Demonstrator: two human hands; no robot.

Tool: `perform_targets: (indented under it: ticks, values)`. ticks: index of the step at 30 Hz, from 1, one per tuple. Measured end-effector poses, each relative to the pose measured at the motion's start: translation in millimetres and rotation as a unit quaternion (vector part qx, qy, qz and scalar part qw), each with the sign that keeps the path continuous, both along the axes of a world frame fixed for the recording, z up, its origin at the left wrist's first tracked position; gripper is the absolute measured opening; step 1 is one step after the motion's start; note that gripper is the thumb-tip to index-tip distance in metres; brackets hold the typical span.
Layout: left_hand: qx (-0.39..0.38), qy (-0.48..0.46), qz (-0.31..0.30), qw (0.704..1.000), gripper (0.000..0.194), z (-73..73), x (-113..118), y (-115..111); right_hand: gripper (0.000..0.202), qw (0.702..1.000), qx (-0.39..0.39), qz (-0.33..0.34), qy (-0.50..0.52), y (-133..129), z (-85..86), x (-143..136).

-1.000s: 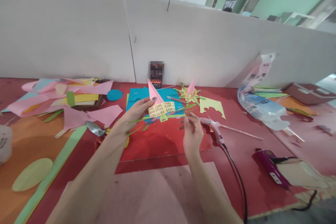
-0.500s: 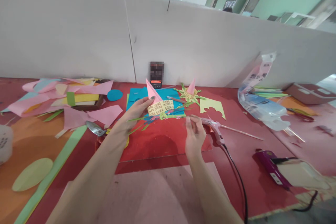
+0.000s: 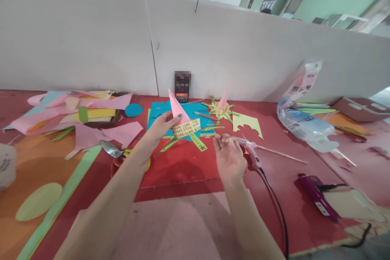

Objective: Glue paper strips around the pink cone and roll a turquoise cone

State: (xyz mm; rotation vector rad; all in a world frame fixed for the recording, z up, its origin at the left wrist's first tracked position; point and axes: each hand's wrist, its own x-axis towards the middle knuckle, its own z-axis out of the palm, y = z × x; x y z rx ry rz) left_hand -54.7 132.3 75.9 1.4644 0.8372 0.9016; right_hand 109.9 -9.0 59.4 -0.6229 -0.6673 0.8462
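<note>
A pink paper cone (image 3: 178, 107) tilts upward in my left hand (image 3: 163, 128), whose thumb and fingers grip it near the base. Joined to the cone is a yellow paper piece with dark markings (image 3: 186, 128), and green paper strips (image 3: 198, 142) fan out from under it. My right hand (image 3: 230, 156) is just right of the strip ends, fingers loosely bent and somewhat apart, with nothing visible in them. Behind that hand lies a pink glue gun (image 3: 252, 152) with a black cord. A similar paper piece with a pink cone (image 3: 223, 101) stands farther back.
Blue paper (image 3: 157, 111) and a red sheet (image 3: 179, 170) lie beneath the hands. Scissors (image 3: 111, 149) are by my left forearm. Paper scraps (image 3: 82, 103) pile at the left. A plastic bag (image 3: 304, 118) and a purple power strip (image 3: 317, 195) sit at the right.
The paper piece has turned in my left hand, so one green strip now points down toward me. My right hand has drawn slightly right, its fingers loosened.
</note>
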Motion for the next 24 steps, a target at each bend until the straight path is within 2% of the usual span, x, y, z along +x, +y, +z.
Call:
perform_targets:
  ticks: [5, 9, 12, 15, 20, 24]
  values:
    - [0.033, 0.023, 0.006, 0.999, 0.048, 1.5, 0.3, -0.6, 0.009, 0.996, -0.018, 0.048, 0.068, -0.7, 0.3, 5.2]
    - [0.037, 0.019, 0.01, 0.999, 0.048, 3.9, -0.1, -2.8, 0.018, 0.998, -0.05, 0.039, 0.007, 1.3, -0.6, 4.7]
    - [0.04, 0.011, 0.005, 0.999, 0.048, 5.0, -0.2, -3.5, 0.031, 0.989, -0.123, 0.031, -0.071, 4.2, -2.9, 0.6]
    - [0.035, 0.004, -0.002, 0.999, 0.05, 5.3, 0.2, -3.3, 0.042, 0.975, -0.182, 0.053, -0.112, 6.7, -6.2, -4.4]
    - [0.038, 0.007, -0.008, 0.999, 0.05, 6.8, 0.6, -3.9, 0.051, 0.971, -0.199, 0.085, -0.104, 6.8, -8.3, -9.4]
    - [0.037, 0.02, -0.012, 0.999, 0.048, 9.0, 0.5, -6.5, 0.052, 0.965, -0.213, 0.077, -0.13, 5.5, -8.2, -12.4]
